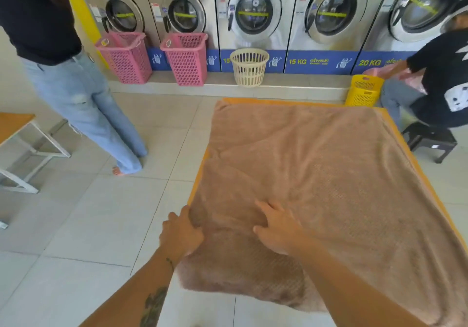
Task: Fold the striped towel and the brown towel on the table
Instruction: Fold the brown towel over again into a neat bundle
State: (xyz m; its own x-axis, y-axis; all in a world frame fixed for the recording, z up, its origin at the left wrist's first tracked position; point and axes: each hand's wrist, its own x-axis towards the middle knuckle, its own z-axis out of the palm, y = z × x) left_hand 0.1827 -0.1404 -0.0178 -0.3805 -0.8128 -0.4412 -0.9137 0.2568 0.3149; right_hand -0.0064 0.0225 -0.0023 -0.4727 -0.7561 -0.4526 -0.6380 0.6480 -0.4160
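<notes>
Your left hand (181, 233) is gripping the brown towel (316, 174) edge — your right hand (277, 228) is lying flat, fingers spread, on it.

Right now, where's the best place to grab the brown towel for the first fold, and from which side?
Take the brown towel at its near edge, which hangs off the table toward the person. The left hand already pinches the near left edge; the right hand lies flat on top. Probably slide the right hand to the near right corner, then lift both toward the far edge.
</notes>
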